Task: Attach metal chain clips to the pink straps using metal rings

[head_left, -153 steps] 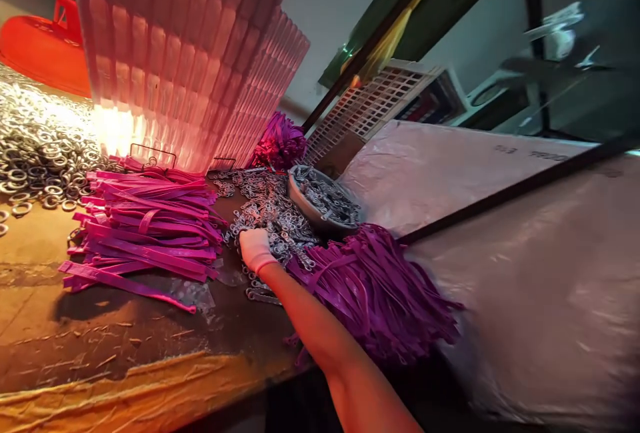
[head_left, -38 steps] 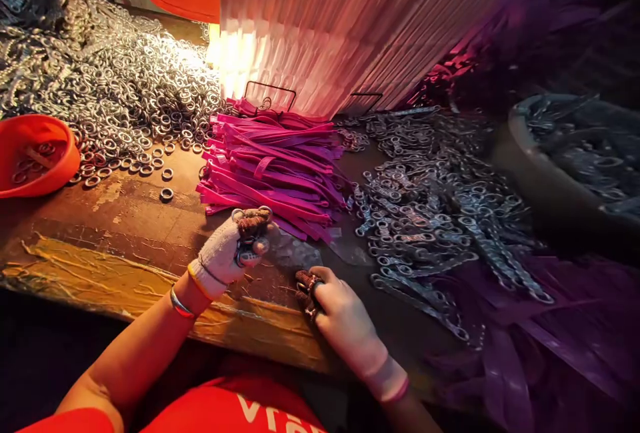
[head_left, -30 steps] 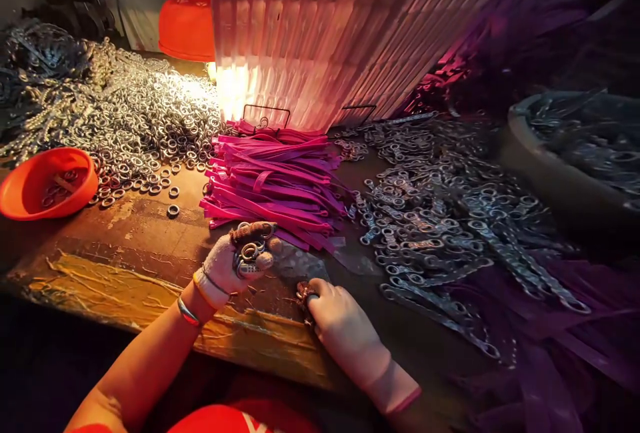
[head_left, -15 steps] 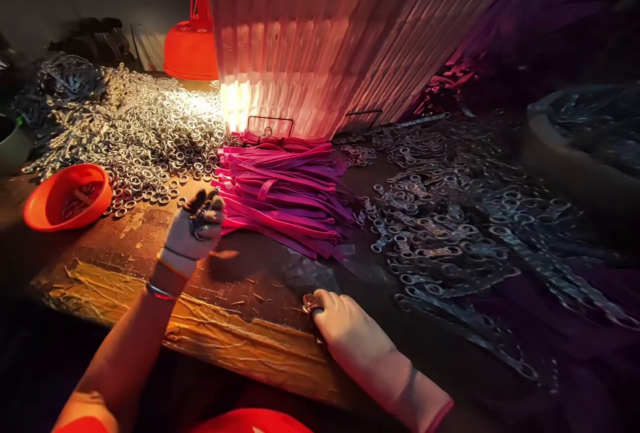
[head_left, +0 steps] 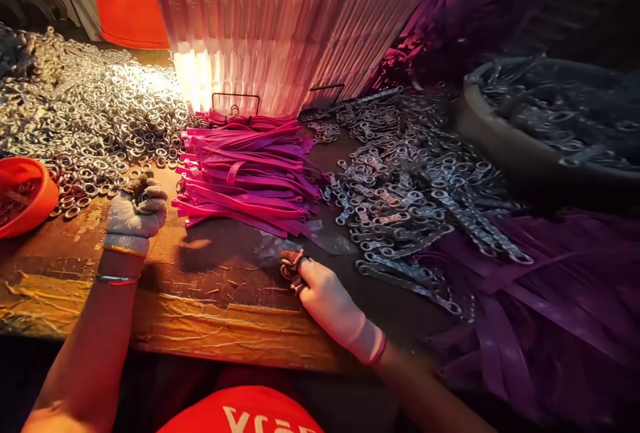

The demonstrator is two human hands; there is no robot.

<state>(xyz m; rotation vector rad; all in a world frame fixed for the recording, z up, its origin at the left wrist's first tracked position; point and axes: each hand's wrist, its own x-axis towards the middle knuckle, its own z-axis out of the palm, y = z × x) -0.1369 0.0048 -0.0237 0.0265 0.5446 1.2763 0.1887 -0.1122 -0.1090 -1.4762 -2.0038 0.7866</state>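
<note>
- While the gloved left hand [head_left: 136, 209] stays out of it, curled into a fist at the edge of the heap of silver metal rings [head_left: 90, 119], what it grips can't be told.
- Flat pink straps [head_left: 245, 176] lie stacked between both hands, within reach.
- Gloved right hand [head_left: 325, 289] rests on the worn wooden bench [head_left: 200, 306], fingertips pinched on something small; the grey metal clasps [head_left: 410, 186] lie just right.

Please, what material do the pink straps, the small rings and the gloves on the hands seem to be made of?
Pink straps: flat, glossy bands, probably plastic or coated webbing; they reflect the lamp light.
Small rings: bright silver metal, likely plated steel, with sharp glints.
Gloves on the left hand and right hand: white knitted fabric, probably cotton, with darkened fingertips.
</note>
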